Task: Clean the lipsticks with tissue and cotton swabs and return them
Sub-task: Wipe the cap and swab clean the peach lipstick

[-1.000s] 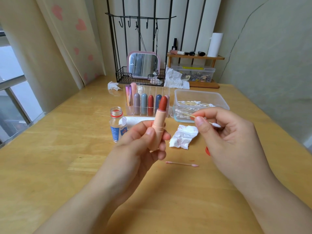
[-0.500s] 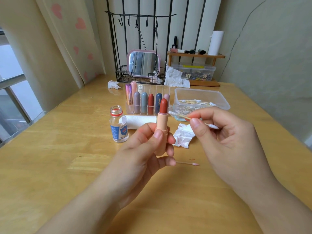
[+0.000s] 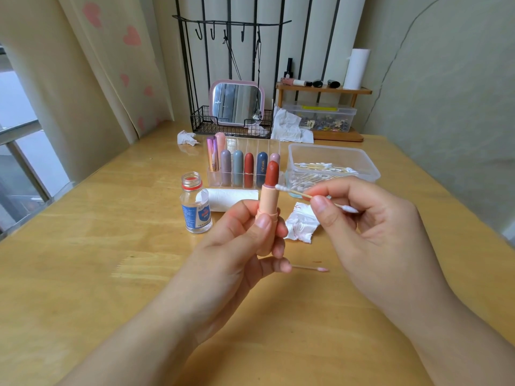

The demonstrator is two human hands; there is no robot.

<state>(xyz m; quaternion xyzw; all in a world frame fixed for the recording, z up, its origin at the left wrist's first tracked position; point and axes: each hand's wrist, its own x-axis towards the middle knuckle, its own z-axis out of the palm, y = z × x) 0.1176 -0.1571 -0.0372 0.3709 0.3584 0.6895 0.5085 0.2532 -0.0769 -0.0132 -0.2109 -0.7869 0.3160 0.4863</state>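
Observation:
My left hand (image 3: 239,246) grips an open peach lipstick (image 3: 268,207) upright, its brick-red bullet raised. My right hand (image 3: 370,232) pinches a clean cotton swab (image 3: 295,192) by its wooden stick; the swab's white tip touches the rim of the tube just below the bullet. A clear organizer (image 3: 267,147) behind holds several capped lipsticks. A crumpled, red-stained tissue (image 3: 302,222) lies on the table to the right of the lipstick. A used pink-tipped swab (image 3: 312,268) lies near my left fingers.
An uncapped small glass bottle (image 3: 196,207) stands left of a white tissue roll (image 3: 231,199). A clear tub of cotton swabs (image 3: 331,156) sits at right. Farther back are a pink mirror (image 3: 237,103) in a wire rack, loose tissues and a wooden shelf (image 3: 323,90).
The lipstick has been turned upright and raised slightly. My right hand has brought the swab tip leftward until it meets the tube's rim.

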